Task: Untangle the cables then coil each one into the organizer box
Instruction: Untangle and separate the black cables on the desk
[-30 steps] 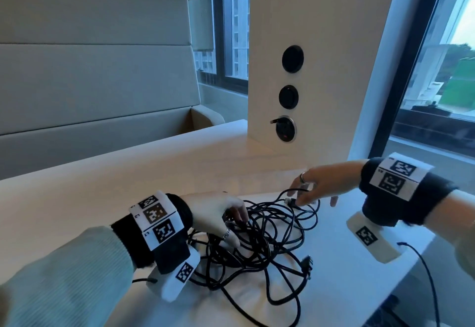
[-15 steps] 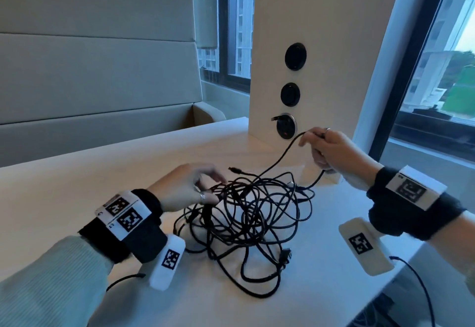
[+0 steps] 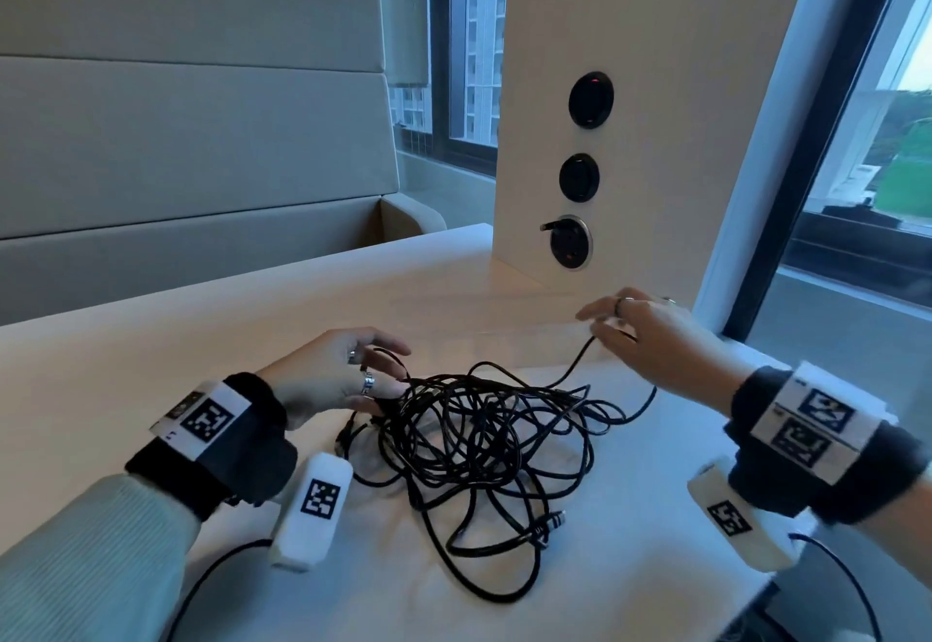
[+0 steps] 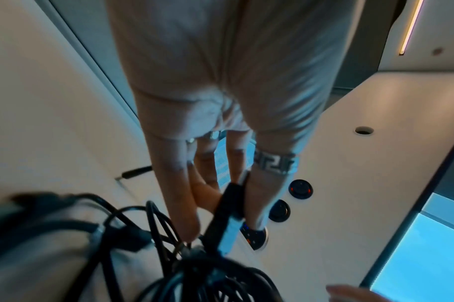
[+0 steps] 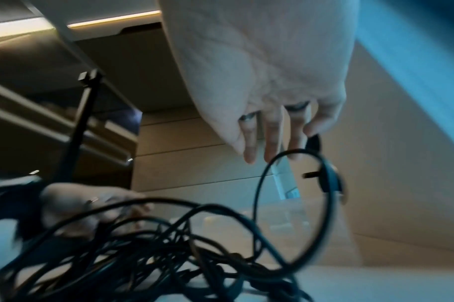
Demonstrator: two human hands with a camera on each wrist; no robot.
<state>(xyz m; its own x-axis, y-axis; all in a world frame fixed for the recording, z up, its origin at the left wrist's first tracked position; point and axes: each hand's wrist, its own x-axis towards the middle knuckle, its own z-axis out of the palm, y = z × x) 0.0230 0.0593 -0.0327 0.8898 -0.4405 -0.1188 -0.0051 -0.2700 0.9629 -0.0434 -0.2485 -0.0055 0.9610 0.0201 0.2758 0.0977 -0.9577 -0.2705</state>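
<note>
A tangle of black cables (image 3: 484, 439) lies on the white table (image 3: 630, 566), with one loose plug end (image 3: 552, 520) at its near side. My left hand (image 3: 375, 369) is at the tangle's left edge, thumb and fingers pinching a strand; in the left wrist view a black plug (image 4: 227, 214) sits between the fingers (image 4: 256, 196). My right hand (image 3: 605, 326) hovers behind the tangle at the right and pinches the end of one cable (image 3: 575, 364), which hangs down into the pile. In the right wrist view that cable (image 5: 261, 183) loops below the fingers (image 5: 272, 139).
A wall panel with three round sockets (image 3: 580, 177) stands behind the right hand; the lowest socket (image 3: 570, 243) has a plug in it. A faint see-through box-like shape (image 5: 272, 220) sits behind the tangle. The table ends at the right by the window (image 3: 857, 162).
My right hand lifted one cable end out of the tangle toward the sockets, then came down a little with it. The left hand shifted to the pile's left edge.
</note>
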